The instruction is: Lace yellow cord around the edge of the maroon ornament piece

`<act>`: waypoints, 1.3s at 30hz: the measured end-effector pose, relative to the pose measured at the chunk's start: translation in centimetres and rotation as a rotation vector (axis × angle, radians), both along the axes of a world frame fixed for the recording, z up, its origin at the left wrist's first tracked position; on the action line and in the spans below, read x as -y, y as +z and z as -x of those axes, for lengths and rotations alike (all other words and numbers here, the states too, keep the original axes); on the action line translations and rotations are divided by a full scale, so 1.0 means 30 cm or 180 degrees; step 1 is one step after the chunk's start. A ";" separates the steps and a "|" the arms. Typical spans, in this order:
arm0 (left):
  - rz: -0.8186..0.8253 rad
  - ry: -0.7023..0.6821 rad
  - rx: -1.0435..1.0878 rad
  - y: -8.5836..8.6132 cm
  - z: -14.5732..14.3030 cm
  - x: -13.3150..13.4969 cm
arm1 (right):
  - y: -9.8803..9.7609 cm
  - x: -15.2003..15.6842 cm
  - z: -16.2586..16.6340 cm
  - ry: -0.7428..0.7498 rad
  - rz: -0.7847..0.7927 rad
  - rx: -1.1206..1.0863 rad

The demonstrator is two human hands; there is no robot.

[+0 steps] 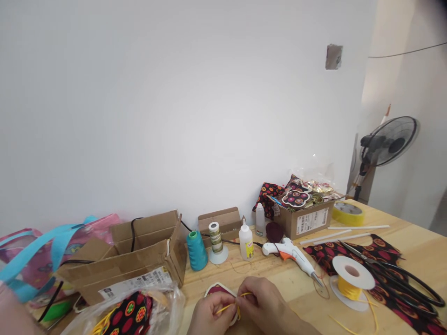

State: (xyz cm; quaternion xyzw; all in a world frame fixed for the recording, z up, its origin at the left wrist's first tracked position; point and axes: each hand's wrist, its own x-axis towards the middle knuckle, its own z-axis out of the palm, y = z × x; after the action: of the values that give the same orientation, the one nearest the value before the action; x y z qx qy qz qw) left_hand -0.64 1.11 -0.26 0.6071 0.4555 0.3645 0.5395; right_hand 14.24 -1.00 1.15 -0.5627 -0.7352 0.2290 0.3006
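The thumb and forefinger of the left hand (212,312) are pinched together on a yellow cord (225,309), and the right hand (266,303), fingers curled, grips the same cord just beside them, with a short end poking out above its fingertips. A bit of cord shows in the narrow gap between the two hands. The dark red patch (220,288) with a pale edge sits right behind and beneath the fingertips, partly covered by them; whether the cord is fixed to it, or whether any finger holds it, I cannot tell. Beyond the right hand, a white glue gun (292,255) lies on the wooden table (296,293), its nozzle toward a spool (350,287) of yellow cord. Past the spool, black-handled scissors (373,262) rest on patterned cloth (386,245). Ahead of the hands stand a teal thread cone (197,253), a greenish thread spool (216,241) and a glue bottle (247,244). To the left of the hands is a clear plastic bag (174,300) in front of an open cardboard box (136,270); farther right, a smaller box (312,221) brims with patterned pieces, near yellow tape (349,215).
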 end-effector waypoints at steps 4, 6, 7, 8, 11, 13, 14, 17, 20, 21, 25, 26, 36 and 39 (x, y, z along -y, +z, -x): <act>0.0023 -0.0010 -0.0053 0.012 0.002 0.006 | -0.002 -0.001 -0.002 -0.0102 -0.0102 -0.0073; -0.0021 0.0000 -0.0097 0.013 0.001 0.009 | -0.003 -0.001 -0.002 -0.0098 -0.0150 -0.0054; -0.0036 0.0018 -0.0124 0.013 0.000 0.009 | -0.003 -0.001 -0.002 -0.0103 -0.0167 -0.0035; -0.0041 0.0049 -0.0139 0.012 -0.001 0.010 | -0.003 -0.002 -0.002 -0.0112 -0.0179 -0.0018; 0.0015 0.0086 -0.0097 0.005 -0.005 0.008 | -0.002 -0.003 -0.002 -0.0099 -0.0166 -0.0020; 0.0002 0.0132 -0.0030 -0.002 -0.008 0.007 | -0.002 -0.003 -0.002 -0.0051 -0.0165 -0.0053; -0.0026 0.0163 0.0000 -0.005 -0.009 0.006 | -0.003 -0.003 -0.002 -0.0039 -0.0183 -0.0061; -0.0052 0.0199 0.0028 -0.013 -0.010 0.006 | -0.004 0.000 -0.001 0.0009 -0.0253 -0.0052; 0.0000 0.0146 -0.0019 -0.017 -0.011 0.008 | -0.005 0.002 -0.001 0.0096 -0.0275 -0.0072; -0.0003 0.0137 -0.0037 -0.016 -0.011 0.008 | -0.004 0.003 0.000 0.0102 -0.0272 -0.0075; -0.0071 0.0149 -0.0119 -0.010 -0.012 0.011 | 0.002 0.003 -0.002 0.0009 -0.0251 -0.0072; -0.0086 0.0155 -0.0108 -0.006 -0.012 0.012 | 0.004 0.003 -0.003 0.0013 -0.0248 -0.0084; -0.0252 -0.0194 -0.0382 0.026 0.000 0.008 | 0.005 0.000 -0.001 0.0017 -0.0355 -0.0125; -0.0237 -0.0195 -0.0407 0.017 0.002 0.005 | -0.002 0.000 0.000 0.0022 -0.0378 -0.0092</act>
State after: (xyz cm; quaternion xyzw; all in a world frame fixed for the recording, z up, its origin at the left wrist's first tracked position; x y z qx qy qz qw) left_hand -0.70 0.96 0.23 0.6625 0.4564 0.3250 0.4972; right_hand 14.25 -1.00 1.09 -0.5379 -0.7450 0.1941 0.3433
